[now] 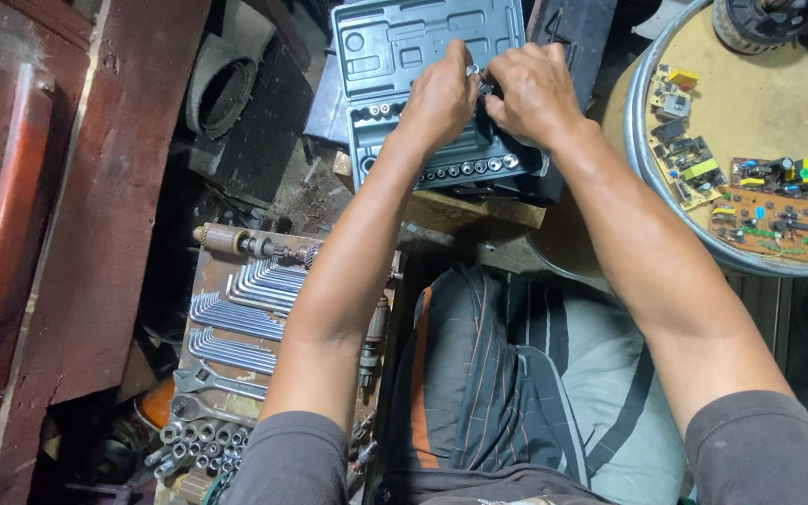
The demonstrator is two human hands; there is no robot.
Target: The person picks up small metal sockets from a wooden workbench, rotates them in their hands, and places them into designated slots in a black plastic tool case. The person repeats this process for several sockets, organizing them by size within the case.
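Two hands meet over one open grey socket case (395,56). The left hand (441,98), knuckles up and fingers curled, and the right hand (535,93), likewise curled, pinch one small metal piece (472,71) between them; a row of sockets (469,169) sits below.

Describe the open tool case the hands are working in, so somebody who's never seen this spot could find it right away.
Start at the big round metal tray of circuit boards on the right; just to its left lies the open socket case. Both hands, left hand and right hand, meet over it. It is the only dark grey moulded plastic box, with a row of shiny sockets along its near edge.
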